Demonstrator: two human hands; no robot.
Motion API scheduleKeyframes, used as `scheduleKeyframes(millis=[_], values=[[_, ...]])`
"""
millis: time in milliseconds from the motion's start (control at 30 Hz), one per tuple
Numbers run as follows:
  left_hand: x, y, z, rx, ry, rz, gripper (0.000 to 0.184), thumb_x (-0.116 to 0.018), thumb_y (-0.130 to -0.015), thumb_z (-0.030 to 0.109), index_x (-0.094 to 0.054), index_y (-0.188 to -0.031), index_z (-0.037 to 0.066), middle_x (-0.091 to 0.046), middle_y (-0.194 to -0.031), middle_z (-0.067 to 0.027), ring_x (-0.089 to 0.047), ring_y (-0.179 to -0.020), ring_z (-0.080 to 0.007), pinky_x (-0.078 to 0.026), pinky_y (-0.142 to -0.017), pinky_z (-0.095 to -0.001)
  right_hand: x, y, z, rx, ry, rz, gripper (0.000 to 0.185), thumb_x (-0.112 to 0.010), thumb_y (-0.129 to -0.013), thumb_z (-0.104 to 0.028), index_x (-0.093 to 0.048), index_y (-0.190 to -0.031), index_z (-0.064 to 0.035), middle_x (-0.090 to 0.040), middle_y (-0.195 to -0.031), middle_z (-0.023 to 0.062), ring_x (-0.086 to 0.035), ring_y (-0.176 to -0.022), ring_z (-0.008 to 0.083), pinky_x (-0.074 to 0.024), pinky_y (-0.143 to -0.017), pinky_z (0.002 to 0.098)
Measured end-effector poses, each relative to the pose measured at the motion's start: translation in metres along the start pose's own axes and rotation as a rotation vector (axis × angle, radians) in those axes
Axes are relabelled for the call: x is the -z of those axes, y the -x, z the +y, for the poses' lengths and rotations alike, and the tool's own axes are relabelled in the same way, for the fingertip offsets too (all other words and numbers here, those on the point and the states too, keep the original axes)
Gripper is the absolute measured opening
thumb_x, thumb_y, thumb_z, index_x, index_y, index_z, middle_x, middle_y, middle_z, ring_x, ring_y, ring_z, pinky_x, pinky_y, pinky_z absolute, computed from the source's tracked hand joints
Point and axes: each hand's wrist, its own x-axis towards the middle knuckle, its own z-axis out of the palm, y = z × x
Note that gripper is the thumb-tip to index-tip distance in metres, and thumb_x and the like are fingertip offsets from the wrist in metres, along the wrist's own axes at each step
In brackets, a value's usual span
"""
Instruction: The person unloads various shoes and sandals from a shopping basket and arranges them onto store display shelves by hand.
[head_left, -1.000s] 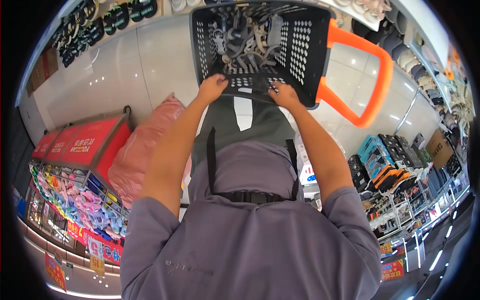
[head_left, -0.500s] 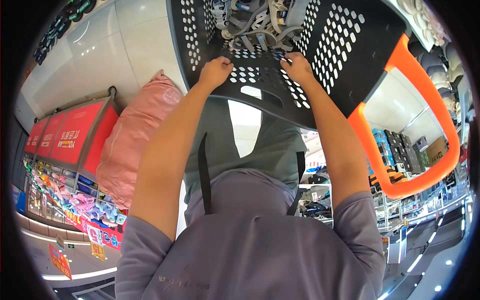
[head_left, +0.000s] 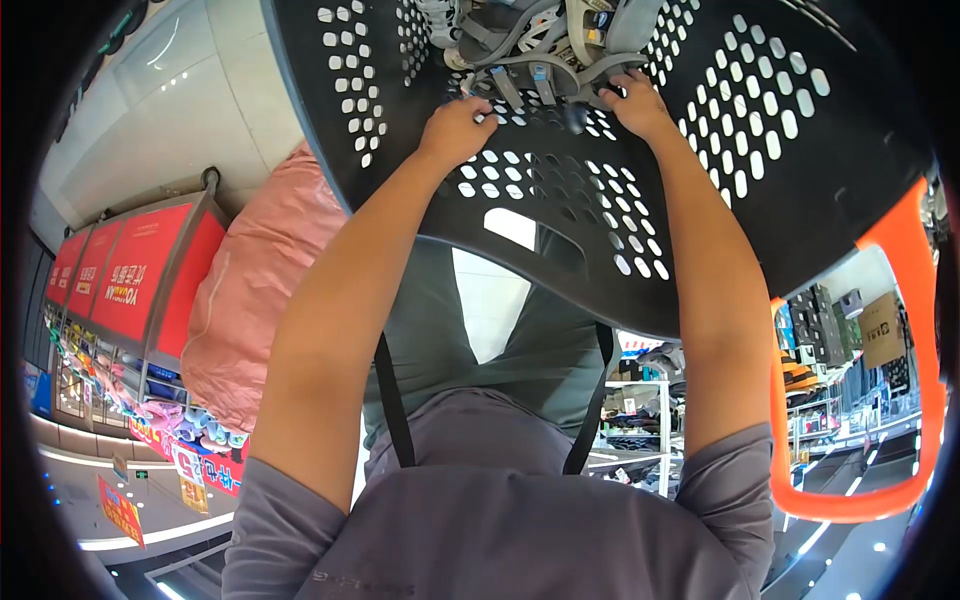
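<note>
A large black basket [head_left: 560,215] with rows of oval holes and an orange handle [head_left: 925,350] fills the upper part of the view. Several grey and beige strappy sandals [head_left: 545,55] lie inside it. My left hand [head_left: 458,130] reaches in at the lower left of the sandals, its fingers curled close to a grey strap; what they grip, if anything, is too small to tell. At the right edge of the pile, my right hand [head_left: 636,103] has bent fingers touching a grey sandal strap. Its grip is partly hidden.
A pink sack [head_left: 265,290] stands at the left beside a red box-like display [head_left: 135,265]. Lower right, white shelves [head_left: 640,425] hold goods, with stacked shoe boxes [head_left: 825,330] and a cardboard box [head_left: 880,328] farther right.
The basket appears larger and nearer, and its orange handle has shifted right and down. Both hands have moved from the near rim deeper into the basket, up to the sandals.
</note>
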Motion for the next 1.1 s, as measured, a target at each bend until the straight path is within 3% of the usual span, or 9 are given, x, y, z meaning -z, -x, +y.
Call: scheduleKeyframes(millis=[67,167,300,400,500,733,800,900,1100], values=[[-0.01,-0.015,0.009,0.083,0.019,-0.108,0.041,-0.068,-0.08,0.037,-0.068,-0.112,0.01,-0.066,-0.112,-0.0153,-0.062,-0.107,-0.0301,-0.047,-0.092,-0.0378,-0.008,-0.002,0.003,0.013,-0.018,-0.011,0.051,-0.059,-0.087,-0.039,-0.058,-0.129,-0.0109,-0.033,-0.151,0.0172,-0.04,-0.135,0.0307,-0.0335,-0.111,0.0383],[-0.027,-0.036,0.023,0.149,0.543,-0.284,0.066,-0.074,-0.077,0.042,-0.058,-0.128,0.004,-0.054,-0.132,-0.0186,-0.05,-0.124,-0.0277,-0.038,-0.102,-0.0345,-0.012,0.007,0.003,0.051,0.021,0.033,0.045,-0.061,-0.087,-0.037,-0.061,-0.125,-0.0131,-0.04,-0.145,0.0165,-0.047,-0.128,0.0317,-0.0381,-0.107,0.0389],[-0.06,-0.058,0.014,0.236,0.979,-0.061,0.056,-0.078,-0.077,0.024,-0.059,-0.126,0.004,-0.058,-0.126,-0.0176,-0.049,-0.123,-0.0251,-0.036,-0.101,-0.0336,-0.007,0.024,-0.008,0.107,0.015,0.032,0.036,-0.065,-0.084,-0.024,-0.065,-0.119,-0.0134,-0.053,-0.128,0.0165,-0.059,-0.111,0.0335,-0.0459,-0.097,0.0387],[-0.045,-0.035,0.042,0.234,0.885,0.117,0.033,-0.071,-0.081,0.01,-0.067,-0.114,0.006,-0.065,-0.103,-0.008,-0.057,-0.082,-0.0119,-0.045,-0.071,-0.0248,-0.003,0.046,-0.017,0.167,0.044,0.107,0.037,-0.067,-0.08,-0.014,-0.065,-0.117,-0.0136,-0.056,-0.121,0.0179,-0.06,-0.106,0.0347,-0.049,-0.093,0.0397],[-0.028,-0.008,0.039,0.101,0.826,0.132,0.022,-0.068,-0.082,0.006,-0.072,-0.103,0.006,-0.066,-0.09,-0.0027,-0.051,-0.069,-0.0075,-0.041,-0.06,-0.023,0.021,0.077,-0.031,0.127,0.048,0.215,0.032,-0.064,-0.078,-0.007,-0.063,-0.11,-0.0135,-0.06,-0.109,0.0177,-0.063,-0.098,0.0356,-0.0514,-0.086,0.0425],[0.05,0.089,0.056,-0.044,0.634,0.188,0.022,-0.061,-0.085,0.002,-0.074,-0.102,0.005,-0.068,-0.094,-0.0022,-0.058,-0.078,-0.0082,-0.045,-0.072,-0.0213,0.125,0.195,-0.059,-0.058,-0.309,0.432,0.036,-0.062,-0.075,-0.008,-0.063,-0.111,-0.0161,-0.067,-0.105,0.0149,-0.062,-0.103,0.0361,-0.0482,-0.09,0.0429],[0.068,0.109,0.057,-0.07,0.313,0.323,0.022,-0.063,-0.084,0.006,-0.074,-0.102,0.007,-0.067,-0.095,-0.0038,-0.058,-0.074,-0.0089,-0.045,-0.07,-0.0213,0.152,0.231,-0.06,-0.036,-0.328,0.488,0.038,-0.065,-0.073,-0.006,-0.061,-0.111,-0.0095,-0.069,-0.094,0.0133,-0.067,-0.086,0.0307,-0.052,-0.078,0.039],[0.104,0.158,0.102,-0.163,0.231,0.329,0.026,-0.07,-0.079,0.018,-0.074,-0.104,0.011,-0.063,-0.096,-0.008,-0.061,-0.082,-0.0185,-0.047,-0.078,-0.0279,0.191,0.295,-0.074,0.052,-1.247,0.315,0.043,-0.07,-0.072,0.003,-0.055,-0.112,0.0057,-0.058,-0.069,0.0038,-0.05,-0.051,0.008,-0.0391,-0.044,0.0239],[0.167,0.239,0.171,-0.4,0.171,0.116,0.068,-0.08,-0.072,0.047,-0.061,-0.124,0.007,-0.049,-0.122,-0.0159,-0.052,-0.113,-0.0262,-0.041,-0.095,-0.0357,0.216,0.379,-0.108,0.162,-1.758,0.025,0.041,-0.071,-0.083,-0.008,-0.052,-0.117,0.0048,-0.057,-0.074,0.0025,-0.047,-0.047,0.0097,-0.0398,-0.042,0.0274]])
